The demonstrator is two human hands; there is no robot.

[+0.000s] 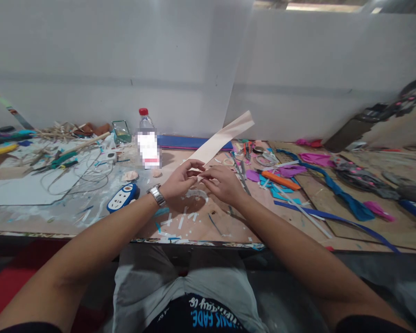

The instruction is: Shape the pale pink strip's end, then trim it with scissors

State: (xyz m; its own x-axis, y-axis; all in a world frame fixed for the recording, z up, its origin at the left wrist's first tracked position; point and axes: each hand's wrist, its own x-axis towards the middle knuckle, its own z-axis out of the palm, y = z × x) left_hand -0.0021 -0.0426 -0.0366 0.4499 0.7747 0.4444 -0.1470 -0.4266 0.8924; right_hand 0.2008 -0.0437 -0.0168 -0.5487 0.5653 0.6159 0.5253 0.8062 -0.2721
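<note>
My left hand (183, 181), with a metal watch (156, 195) on its wrist, and my right hand (225, 184) meet above the near middle of the table. Their fingertips are pinched together at a small pale bit (198, 178), which looks like the end of a long cream strip (225, 136). Whether it joins the strip is hidden by the fingers. From behind my fingers the strip slants up to the right, its far end free and slightly curled. Under my hands lie small white and blue scraps (180, 221).
Left of my hands are a blue-and-white power strip (122, 198), a red-capped bottle (147, 138) and green-handled pliers (64, 160). An orange utility knife (280, 180), blue strips (333, 214) and purple scraps lie to the right. A pale wall (125, 55) rises behind the table.
</note>
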